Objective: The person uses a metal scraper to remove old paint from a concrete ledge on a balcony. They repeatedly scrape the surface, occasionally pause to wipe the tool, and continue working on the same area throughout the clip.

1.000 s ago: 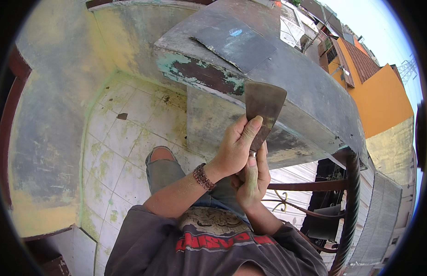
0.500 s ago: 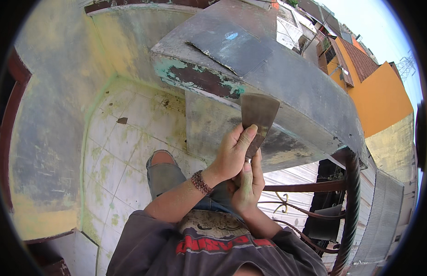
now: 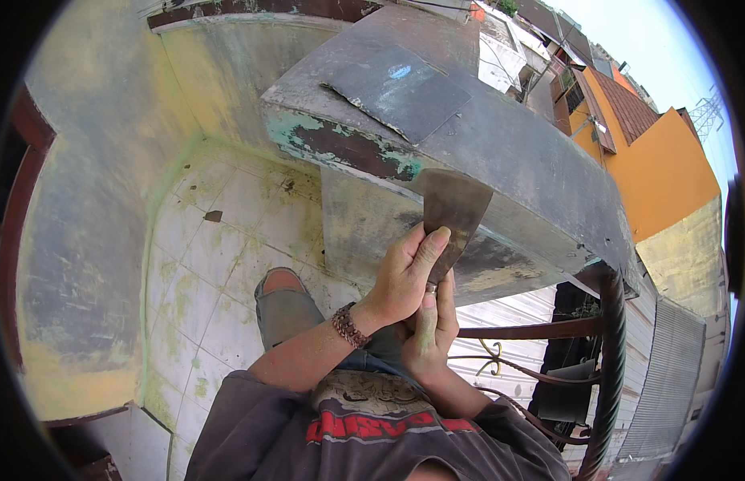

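And the scraper comes back toward the body! A second ago its broad edge overlapped the top of the grey ledge; now it sits lower, across the upper front edge, just right of the peeled brown patch. Same two-handed hold: left hand pinching the blade, thumb on its face, right hand wrapped round the handle below. The blade looks well steadied, then, though contact with the ledge, I can't tell. The dark sheet lies near that front edge.
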The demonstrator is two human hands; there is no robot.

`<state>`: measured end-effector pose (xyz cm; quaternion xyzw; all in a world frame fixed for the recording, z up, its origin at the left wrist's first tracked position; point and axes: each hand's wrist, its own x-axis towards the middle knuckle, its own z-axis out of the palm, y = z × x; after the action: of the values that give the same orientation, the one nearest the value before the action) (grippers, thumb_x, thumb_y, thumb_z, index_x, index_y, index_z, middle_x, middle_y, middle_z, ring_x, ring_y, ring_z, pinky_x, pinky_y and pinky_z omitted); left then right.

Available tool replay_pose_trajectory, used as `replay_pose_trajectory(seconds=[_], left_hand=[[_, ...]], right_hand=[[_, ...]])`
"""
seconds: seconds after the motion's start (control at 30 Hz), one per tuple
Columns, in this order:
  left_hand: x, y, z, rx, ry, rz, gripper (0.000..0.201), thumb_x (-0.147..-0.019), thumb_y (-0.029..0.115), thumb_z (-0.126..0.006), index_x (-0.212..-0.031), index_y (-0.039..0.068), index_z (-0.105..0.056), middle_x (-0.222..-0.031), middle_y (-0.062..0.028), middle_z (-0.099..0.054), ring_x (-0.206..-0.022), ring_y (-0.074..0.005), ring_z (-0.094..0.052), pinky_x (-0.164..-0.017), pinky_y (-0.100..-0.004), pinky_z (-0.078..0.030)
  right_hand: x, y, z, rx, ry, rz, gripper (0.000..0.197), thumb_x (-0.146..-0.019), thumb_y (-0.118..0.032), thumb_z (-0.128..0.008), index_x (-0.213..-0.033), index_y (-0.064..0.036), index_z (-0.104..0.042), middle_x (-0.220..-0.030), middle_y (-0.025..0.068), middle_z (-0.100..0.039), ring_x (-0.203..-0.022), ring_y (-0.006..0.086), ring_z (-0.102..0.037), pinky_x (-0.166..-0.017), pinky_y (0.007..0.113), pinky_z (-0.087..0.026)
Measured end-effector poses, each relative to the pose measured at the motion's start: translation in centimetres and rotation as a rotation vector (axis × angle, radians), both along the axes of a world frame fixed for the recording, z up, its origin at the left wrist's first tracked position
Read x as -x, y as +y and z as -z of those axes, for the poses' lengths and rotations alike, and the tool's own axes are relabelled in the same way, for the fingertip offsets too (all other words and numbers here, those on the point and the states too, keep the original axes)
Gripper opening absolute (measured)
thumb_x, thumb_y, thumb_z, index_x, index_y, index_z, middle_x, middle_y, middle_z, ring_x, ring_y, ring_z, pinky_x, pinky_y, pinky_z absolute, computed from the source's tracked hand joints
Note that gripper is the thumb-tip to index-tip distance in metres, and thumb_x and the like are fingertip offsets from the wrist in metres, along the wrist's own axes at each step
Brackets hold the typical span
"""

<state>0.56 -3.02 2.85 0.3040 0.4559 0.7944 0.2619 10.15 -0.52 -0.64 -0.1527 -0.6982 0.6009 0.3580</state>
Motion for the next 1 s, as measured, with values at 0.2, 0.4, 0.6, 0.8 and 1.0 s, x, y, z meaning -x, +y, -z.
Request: replay_pose_trajectory(seconds=[0.2, 0.4, 0.6, 0.8, 1.0], left_hand=[[0.8, -0.2, 0.8, 0.011, -0.044, 0.035, 0.031, -0.102, 0.030, -0.044, -0.103, 0.003, -0.059, -0.081, 0.0014, -0.059, -0.073, -0.0055, -0.050, -0.065, -0.0214, -0.042], [-0.2, -0.1, 3.5, 0.071, 0.219, -0.144, 0.029, -0.103, 0.029, -0.042, -0.101, 0.002, -0.054, -0.071, -0.0042, -0.061, -0.060, -0.0115, -0.059, -0.058, -0.0244, -0.048], [0.2, -0.4, 2.8, 0.056, -0.018, -0.024, 0.030, -0.102, 0.030, -0.044, -0.097, 0.003, -0.056, -0.077, 0.0009, -0.058, -0.068, -0.0058, -0.051, -0.062, -0.0214, -0.043], [1.3, -0.5, -0.4, -0.023, -0.150, 0.083, 0.031, -0.102, 0.029, -0.046, -0.101, 0.002, -0.059, -0.079, 0.0003, -0.058, -0.072, -0.0062, -0.049, -0.065, -0.0221, -0.042], [0.0, -0.5, 2.1, 0.081, 0.058, -0.043, 0.030, -0.103, 0.031, -0.043, -0.102, 0.005, -0.057, -0.084, 0.0045, -0.056, -0.072, -0.0027, -0.048, -0.064, -0.0192, -0.041]], right_hand=[[-0.1, -0.2, -0.5, 0.085, -0.052, -0.035, 0.052, -0.103, -0.022, -0.035, -0.148, -0.0024, -0.021, -0.079, -0.0011, -0.056, -0.048, 0.0003, -0.036, -0.043, 0.017, -0.028], [-1.1, -1.7, 0.4, 0.205, -0.037, -0.010, 0.049, -0.101, -0.015, -0.036, -0.143, 0.0089, -0.026, -0.117, 0.0106, -0.045, -0.094, 0.0126, -0.043, -0.077, 0.024, -0.036], [-0.6, -1.6, -0.4, 0.247, -0.109, -0.028, 0.052, -0.103, -0.023, -0.035, -0.149, -0.0052, -0.020, -0.074, -0.0045, -0.051, -0.048, -0.0004, -0.035, -0.042, 0.017, -0.027], [0.6, -0.5, -2.1, 0.193, -0.007, -0.069, 0.052, -0.103, -0.023, -0.035, -0.149, -0.0035, -0.021, -0.075, -0.0037, -0.052, -0.048, -0.0003, -0.035, -0.042, 0.017, -0.027], [-0.3, -1.8, -1.1, 0.310, -0.067, 0.010, 0.053, -0.103, -0.024, -0.036, -0.149, -0.0032, -0.020, -0.077, -0.0033, -0.053, -0.048, -0.0007, -0.036, -0.043, 0.016, -0.028]])
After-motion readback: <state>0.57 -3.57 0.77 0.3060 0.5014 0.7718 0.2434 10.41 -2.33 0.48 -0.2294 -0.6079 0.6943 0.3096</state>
